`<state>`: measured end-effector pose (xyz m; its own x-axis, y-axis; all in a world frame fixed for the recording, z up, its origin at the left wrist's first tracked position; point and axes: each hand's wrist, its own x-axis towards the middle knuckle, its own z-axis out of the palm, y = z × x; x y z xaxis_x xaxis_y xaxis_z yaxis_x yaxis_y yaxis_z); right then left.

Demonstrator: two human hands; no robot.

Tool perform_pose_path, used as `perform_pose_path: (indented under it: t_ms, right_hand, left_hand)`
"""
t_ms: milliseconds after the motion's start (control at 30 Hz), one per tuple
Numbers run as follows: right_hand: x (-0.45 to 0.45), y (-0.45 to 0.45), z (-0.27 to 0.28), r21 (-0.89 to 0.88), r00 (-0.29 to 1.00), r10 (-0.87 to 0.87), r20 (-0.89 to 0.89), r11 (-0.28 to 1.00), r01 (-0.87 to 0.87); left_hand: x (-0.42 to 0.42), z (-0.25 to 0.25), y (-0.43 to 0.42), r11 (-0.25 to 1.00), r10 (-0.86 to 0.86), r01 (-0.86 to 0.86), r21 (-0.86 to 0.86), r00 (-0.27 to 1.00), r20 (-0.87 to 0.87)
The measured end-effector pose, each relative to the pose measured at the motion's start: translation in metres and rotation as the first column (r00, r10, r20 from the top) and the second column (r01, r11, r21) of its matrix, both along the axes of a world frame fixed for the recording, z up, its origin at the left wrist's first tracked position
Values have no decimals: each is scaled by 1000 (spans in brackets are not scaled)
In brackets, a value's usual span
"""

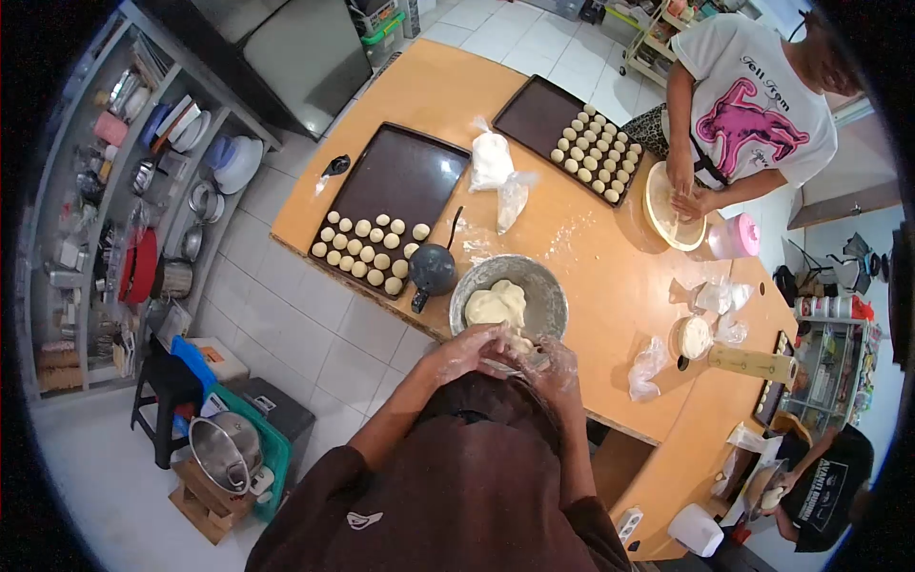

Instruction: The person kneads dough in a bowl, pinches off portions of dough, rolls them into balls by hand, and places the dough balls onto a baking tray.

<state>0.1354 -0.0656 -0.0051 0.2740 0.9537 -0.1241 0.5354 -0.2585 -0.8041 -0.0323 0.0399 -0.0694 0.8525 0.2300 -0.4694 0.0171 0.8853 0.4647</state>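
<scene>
A metal bowl [550,296] sits at the near edge of the wooden table, with a large lump of pale dough [496,303] in it. Over the bowl's near rim, my left hand [469,350] has its fingers curled against a smaller bit of dough. Close beside it, my right hand [555,370] is closed on the same bit, its fingers dusted with flour. My palms and some fingertips are hidden. Left of the bowl, a dark round kitchen scale [433,270] stands next to a dark baking tray [396,176] holding several rows of dough balls [363,228].
A second tray [532,112] of dough balls lies farther back, near a bag of flour [491,160]. Across the table, a person [753,105] works over a yellow basin [658,214]. Another person [829,486] is at lower right. Shelves [162,181] stand left.
</scene>
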Motion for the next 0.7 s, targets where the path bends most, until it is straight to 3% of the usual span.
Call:
perform_pose_path:
  t_ms: [100,200,267,367,467,500,567,600,700]
  right_hand:
    - [2,-4,-5,13,991,66,116,998,-68]
    - [-2,-4,-24,49,989,88,121,994,-94]
    - [-7,4,-9,-1,995,52,90,999,-52]
    - [-14,10,13,141,997,5,-82,990,6]
    - [-8,-3,-5,46,997,3,-76,999,0]
    - [-5,-5,-11,12,994,14,-109,1000,-13]
    - [0,-8,-18,-52,985,28,-171,998,-38]
    - [0,-9,-21,-28,993,27,-119,999,-31]
    - [-1,-12,-23,71,1000,13,6,997,-13]
  left_hand:
    - [-2,18,-3,991,2,9,130,996,-84]
    - [13,-4,-9,869,-50,186,458,955,-292]
    - [19,14,-6,906,41,79,417,962,-270]
    - [25,18,-4,961,107,-51,272,975,-197]
    - [20,-1,-3,849,-7,113,516,979,-202]
    - [16,-5,-6,917,-47,116,381,981,-186]
    - [17,12,-1,943,-83,139,304,978,-189]
    - [18,19,1,953,-103,151,264,977,-188]
    - [17,33,1,880,-168,258,399,954,-248]
